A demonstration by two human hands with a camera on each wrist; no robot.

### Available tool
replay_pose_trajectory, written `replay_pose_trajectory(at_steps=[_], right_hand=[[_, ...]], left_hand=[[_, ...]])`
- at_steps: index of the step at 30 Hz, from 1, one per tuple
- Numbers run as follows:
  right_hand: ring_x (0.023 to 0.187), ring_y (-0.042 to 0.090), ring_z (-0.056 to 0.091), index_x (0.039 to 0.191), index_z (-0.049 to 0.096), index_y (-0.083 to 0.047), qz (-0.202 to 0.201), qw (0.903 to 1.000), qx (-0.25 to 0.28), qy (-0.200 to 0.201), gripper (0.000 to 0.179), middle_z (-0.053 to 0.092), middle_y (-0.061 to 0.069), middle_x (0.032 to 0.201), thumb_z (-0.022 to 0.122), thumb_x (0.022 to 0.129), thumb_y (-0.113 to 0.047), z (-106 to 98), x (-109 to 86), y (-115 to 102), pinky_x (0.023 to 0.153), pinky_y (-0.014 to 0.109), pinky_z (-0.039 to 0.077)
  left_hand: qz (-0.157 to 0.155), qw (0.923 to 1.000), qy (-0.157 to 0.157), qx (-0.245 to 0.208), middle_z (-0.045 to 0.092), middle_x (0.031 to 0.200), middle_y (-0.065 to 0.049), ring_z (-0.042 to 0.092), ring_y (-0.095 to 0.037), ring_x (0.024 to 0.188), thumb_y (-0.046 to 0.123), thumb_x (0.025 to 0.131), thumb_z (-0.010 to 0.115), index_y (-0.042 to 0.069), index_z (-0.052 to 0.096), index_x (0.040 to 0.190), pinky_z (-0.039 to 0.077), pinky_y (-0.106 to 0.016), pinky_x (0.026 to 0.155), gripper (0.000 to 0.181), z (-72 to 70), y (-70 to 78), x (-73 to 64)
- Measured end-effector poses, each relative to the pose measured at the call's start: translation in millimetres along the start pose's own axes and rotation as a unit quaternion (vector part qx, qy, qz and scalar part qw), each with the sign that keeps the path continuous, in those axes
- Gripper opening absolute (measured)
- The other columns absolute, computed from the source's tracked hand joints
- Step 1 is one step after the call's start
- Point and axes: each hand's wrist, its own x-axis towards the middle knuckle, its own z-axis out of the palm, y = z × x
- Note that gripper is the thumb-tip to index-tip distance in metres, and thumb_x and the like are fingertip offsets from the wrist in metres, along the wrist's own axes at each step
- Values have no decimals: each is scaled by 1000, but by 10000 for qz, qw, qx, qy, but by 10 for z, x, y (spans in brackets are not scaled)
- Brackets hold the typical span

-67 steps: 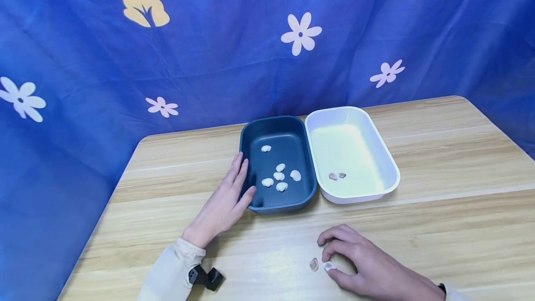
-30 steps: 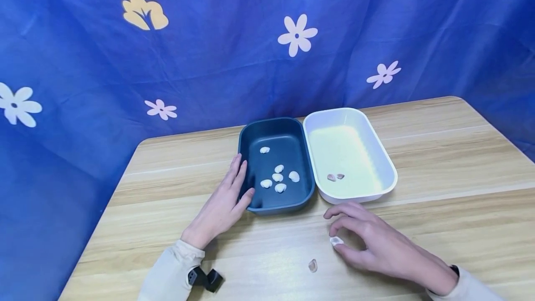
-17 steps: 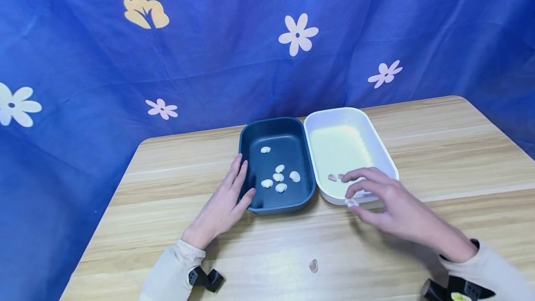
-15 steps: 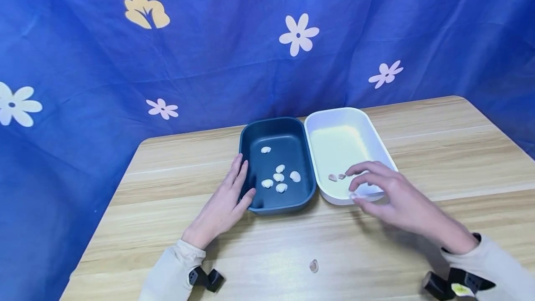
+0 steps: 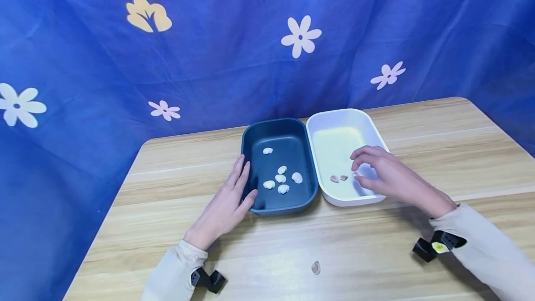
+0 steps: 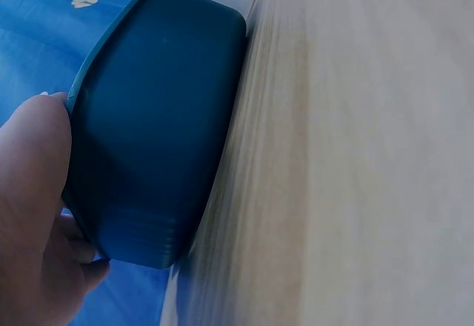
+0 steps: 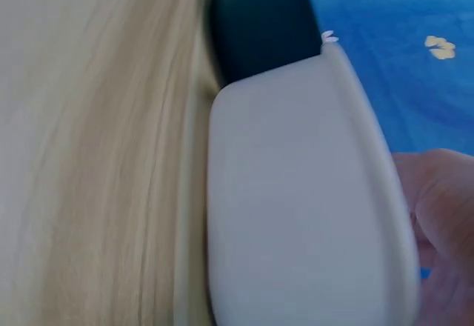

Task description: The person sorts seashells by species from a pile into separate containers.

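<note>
My left hand lies along the left rim of a dark blue tray, its fingers straight and touching the edge. Several white seashells lie in that tray. Over the near part of the white tray, my right hand pinches a small pale seashell between thumb and fingertips. Two brownish seashells rest on the white tray's floor just left of those fingertips. One more brownish seashell sits on the table in front of the trays.
Both trays stand side by side on a wood-grain table. Behind it hangs a blue curtain with flower prints. A black wrist camera sits by the right sleeve, another camera by the left.
The right hand has picked up the pale seashell from the table and carried it forward and right, over the white tray. The left hand has stayed at the dark tray's rim.
</note>
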Motion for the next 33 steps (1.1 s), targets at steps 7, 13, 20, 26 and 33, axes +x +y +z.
replay_pose_trajectory(at_steps=[7, 13, 20, 26, 33], right_hand=[[105, 34, 55, 85, 66, -5, -41, 9979, -542, -339, 9, 63, 14, 108, 72, 79, -6, 75, 110, 112, 97, 47, 41], [101, 35, 57, 82, 65, -7, -230, 9962, -667, -503, 8, 63, 14, 105, 71, 78, -4, 117, 172, 147, 93, 49, 44], [102, 37, 58, 79, 65, -8, -83, 9949, -737, -679, 8, 64, 15, 106, 70, 77, -3, 117, 215, 141, 93, 49, 45], [108, 37, 56, 82, 67, -6, 56, 9980, -545, -325, 5, 64, 16, 110, 71, 81, -4, 39, 197, 46, 98, 49, 43], [104, 24, 58, 87, 65, -11, -462, 9979, -252, 372, 9, 65, 7, 107, 70, 83, -4, -43, 92, -163, 93, 41, 45]], left_hand=[[45, 10000, -14, 5, 1, 162, -10, 7, -23, 147, 31, 101, 47, 1, 19, 153, 21, -44, 116, 66, -6, 12, 10], [60, 10000, 13, -10, 3, 162, -11, 8, -23, 147, 30, 101, 47, -1, 21, 152, 21, -45, 116, 65, -7, 9, 17], [-17, 10000, -12, -22, 0, 162, -9, 7, -22, 147, 32, 101, 46, 0, 20, 152, 21, -44, 117, 66, -3, 4, 1], [-37, 10000, -22, -42, -1, 162, -7, 7, -22, 147, 31, 101, 46, 1, 19, 153, 21, -44, 117, 66, 3, 5, 5], [-69, 10000, -28, -36, -1, 162, -6, 7, -21, 147, 32, 101, 47, 3, 17, 153, 21, -44, 116, 66, 4, 3, -2]])
